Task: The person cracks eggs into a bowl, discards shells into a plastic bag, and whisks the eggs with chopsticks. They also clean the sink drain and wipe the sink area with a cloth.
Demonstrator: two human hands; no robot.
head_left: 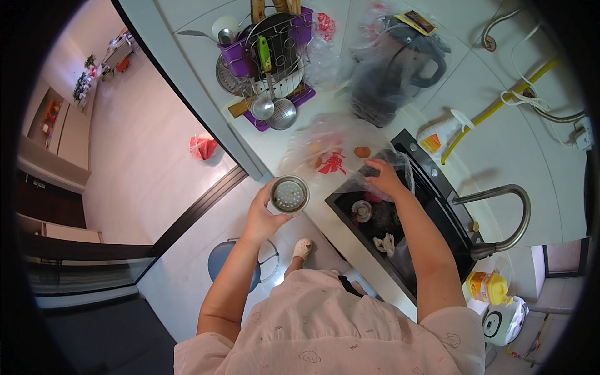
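While the left hand (pixel 261 214) grips a round metal strainer cup (pixel 289 194) between its thumb and fingers, the clear plastic bag (pixel 312 140) with red print lies up and to the right of that grip, on the counter (pixel 310 220) beside the sink (pixel 373 245). The right hand (pixel 387 178) is the nearer of the two to the bag's sink-side end, its fingers bent at the loose plastic; whether they pinch it or only rest against it, I cannot tell. An orange-brown round item (pixel 362 152) shows at the bag just beyond those fingertips. The bag is slack and crumpled, yet its longer stretch seems to run from near the strainer cup across to the sink's edge; which way its mouth points is unclear. The strainer cup is held out past the counter's edge, left of the sink, its open top facing up toward the view with the perforated bottom visible inside. Being round, it has no long axis across its face; its central axis stands roughly upright, any slight tilt being hard to judge. Rightward and a little lower in view, a round metal piece (pixel 361 211) sits in the sink.
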